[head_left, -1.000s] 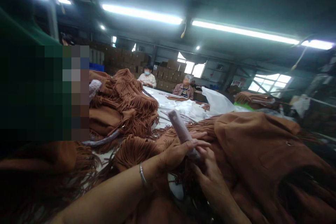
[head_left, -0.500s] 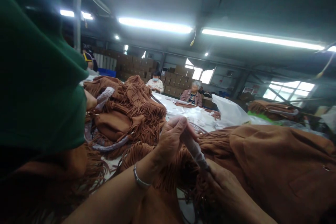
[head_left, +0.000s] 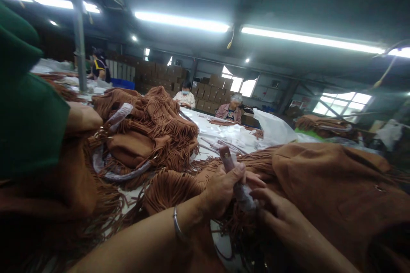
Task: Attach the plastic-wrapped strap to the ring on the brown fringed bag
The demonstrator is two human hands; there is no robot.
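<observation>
My left hand (head_left: 226, 187), a bracelet on its wrist, is closed around a bag strap (head_left: 228, 160) wrapped in white film. The strap's bare brown end, with a round metal stud, sticks up past my thumb. My right hand (head_left: 275, 209) is lower on the same strap, its fingers bent around the wrapped part; its fingertips are partly hidden. Below and behind both hands lies brown fringed suede (head_left: 173, 190). Close to my right forearm is a large brown suede bag (head_left: 320, 179) with a small metal ring.
Brown fringed bags (head_left: 131, 149) with wrapped handles are piled left of centre. A co-worker in a green top (head_left: 32, 123) stands close on my left, one arm over the bags. Clear plastic (head_left: 272, 128) and scraps lie on the white table (head_left: 205, 151). Two seated people face me across it.
My left hand has come down along the strap, and the strap's studded brown end now shows above it. The green-clad co-worker takes up less of the view at left.
</observation>
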